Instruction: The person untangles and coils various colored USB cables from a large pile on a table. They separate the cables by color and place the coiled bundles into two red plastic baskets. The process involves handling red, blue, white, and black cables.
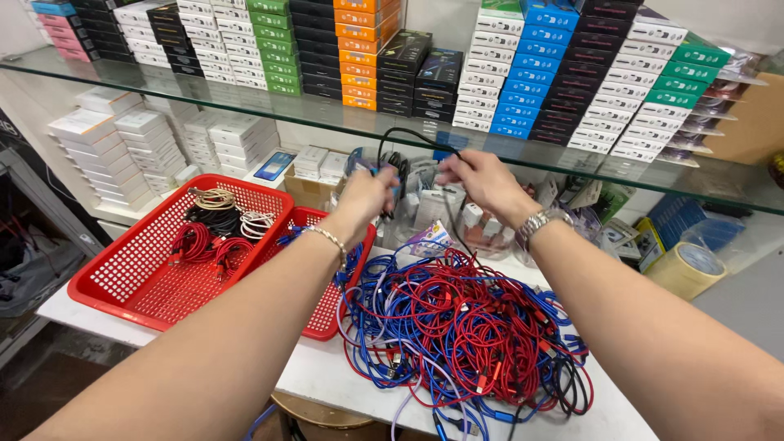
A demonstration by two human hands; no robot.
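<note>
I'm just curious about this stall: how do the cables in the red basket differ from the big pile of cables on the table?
The cables in the red basket are few and wound into neat separate coils; the pile is large, loose and tangled. The coils include black, red, white and beige ones; the pile is mostly red and blue. The left hand and right hand hold a black cable above both. Both groups look like thin braided cables.

Glass shelf (245, 104) low overhead, red baskets (131, 269) filling table's left end, tangled cable heap (457, 327) covering middle, bare strip (310, 371) along front edge, tape roll (686, 269) at right.
</note>
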